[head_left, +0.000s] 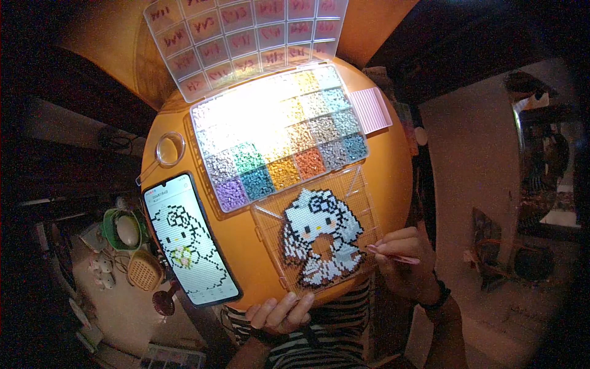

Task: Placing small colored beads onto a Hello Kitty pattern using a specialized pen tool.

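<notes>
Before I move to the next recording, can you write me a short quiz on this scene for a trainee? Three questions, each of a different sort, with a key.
1. Multiple choice: what colour are the tweezers in the right hand?
A) green
B) black
C) pink

2. True or false: the phone lies to the left of the board.

3. Fill in the blank: the lid of the bead box stands ____.

Key: 1. C; 2. true; 3. open
</notes>
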Action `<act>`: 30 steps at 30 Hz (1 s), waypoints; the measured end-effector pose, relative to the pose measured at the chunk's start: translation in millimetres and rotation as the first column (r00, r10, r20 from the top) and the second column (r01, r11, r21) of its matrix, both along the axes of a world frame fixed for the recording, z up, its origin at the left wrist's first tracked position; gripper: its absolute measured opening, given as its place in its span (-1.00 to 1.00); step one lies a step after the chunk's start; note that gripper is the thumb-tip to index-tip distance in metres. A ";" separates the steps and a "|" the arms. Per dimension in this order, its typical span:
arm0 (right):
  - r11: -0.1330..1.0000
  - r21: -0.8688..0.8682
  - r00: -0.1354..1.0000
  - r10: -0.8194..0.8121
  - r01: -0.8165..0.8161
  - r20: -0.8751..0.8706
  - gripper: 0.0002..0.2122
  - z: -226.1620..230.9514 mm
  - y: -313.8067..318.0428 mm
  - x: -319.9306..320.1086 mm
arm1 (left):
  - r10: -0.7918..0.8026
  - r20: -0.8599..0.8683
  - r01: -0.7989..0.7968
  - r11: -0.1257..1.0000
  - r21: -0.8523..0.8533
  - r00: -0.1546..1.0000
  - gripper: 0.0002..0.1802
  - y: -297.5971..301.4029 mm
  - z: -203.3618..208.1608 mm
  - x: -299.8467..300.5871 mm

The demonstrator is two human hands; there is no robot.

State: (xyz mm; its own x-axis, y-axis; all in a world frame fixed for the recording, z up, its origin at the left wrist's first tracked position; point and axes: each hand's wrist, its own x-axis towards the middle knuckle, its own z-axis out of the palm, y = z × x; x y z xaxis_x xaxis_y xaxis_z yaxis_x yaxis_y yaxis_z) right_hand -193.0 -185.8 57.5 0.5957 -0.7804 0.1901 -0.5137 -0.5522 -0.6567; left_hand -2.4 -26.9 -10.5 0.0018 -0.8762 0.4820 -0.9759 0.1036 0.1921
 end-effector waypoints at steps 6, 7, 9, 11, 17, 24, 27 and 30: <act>0.998 0.061 0.999 -0.026 0.023 0.044 -0.90 -2.3 1.2 1.6 | -0.023 0.017 0.023 0.999 0.044 1.000 -0.72 0.8 5.9 2.8; 0.998 0.061 0.999 -0.025 0.023 0.045 -0.90 -2.3 1.7 1.8 | -0.024 0.021 0.023 0.999 0.049 0.999 -0.72 0.9 6.5 3.2; 0.996 0.088 0.998 -0.037 0.032 0.053 -0.89 -2.7 2.4 2.4 | -0.024 0.026 0.022 0.998 0.055 0.999 -0.72 2.3 6.0 3.2; 0.998 0.057 0.999 -0.018 0.016 0.033 -0.89 0.1 0.8 0.9 | -0.013 0.004 0.013 0.998 0.055 1.000 -0.72 3.4 5.0 1.3; 0.997 0.081 0.995 -0.026 0.018 0.095 -0.89 -5.8 3.0 0.9 | -0.032 0.003 0.031 0.995 0.094 0.999 -0.73 2.7 9.8 3.3; 0.981 0.095 0.983 0.157 -0.167 0.100 -0.89 -5.3 -8.2 -3.0 | -0.040 0.021 0.038 0.994 0.105 0.999 -0.75 1.4 11.7 4.2; 0.996 0.083 0.996 0.016 -0.023 0.083 -0.88 -4.6 2.6 0.4 | -0.039 0.008 0.039 0.997 0.060 0.999 -0.75 0.0 9.2 4.3; 0.988 0.111 0.985 0.088 -0.104 0.145 -0.88 -6.5 -3.9 -0.2 | -0.054 0.015 0.053 0.997 0.047 0.998 -0.75 -3.4 9.2 4.8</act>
State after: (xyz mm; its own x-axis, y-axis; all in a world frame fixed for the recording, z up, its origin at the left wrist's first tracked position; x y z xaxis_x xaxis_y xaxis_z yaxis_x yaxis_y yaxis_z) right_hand -193.2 -189.7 51.0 0.6431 -0.7426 0.1869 -0.3608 -0.5091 -0.7814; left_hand 2.4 -30.3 -1.4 -0.0532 -0.8963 0.4403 -0.9722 0.1471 0.1821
